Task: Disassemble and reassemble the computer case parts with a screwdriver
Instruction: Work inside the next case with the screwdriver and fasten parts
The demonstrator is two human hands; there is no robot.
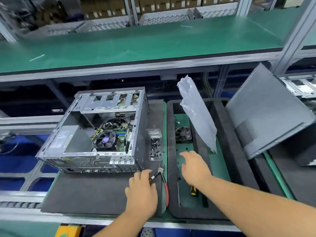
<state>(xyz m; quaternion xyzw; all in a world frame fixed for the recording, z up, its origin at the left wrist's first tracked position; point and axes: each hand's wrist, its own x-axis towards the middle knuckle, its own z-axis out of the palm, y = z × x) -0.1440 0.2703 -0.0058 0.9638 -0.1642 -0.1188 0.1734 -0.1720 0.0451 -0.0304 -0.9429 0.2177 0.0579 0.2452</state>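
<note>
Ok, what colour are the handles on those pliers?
Red, on the pliers in the head view.

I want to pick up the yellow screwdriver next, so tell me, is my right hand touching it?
Apart. In the head view the right hand hovers open over the green mat, while the yellow screwdriver lies nearer the wrist, partly hidden under the forearm, clear of the fingers.

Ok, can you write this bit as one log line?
left hand: on pliers | right hand: open over tray | screwdriver: untouched | case: open
</note>
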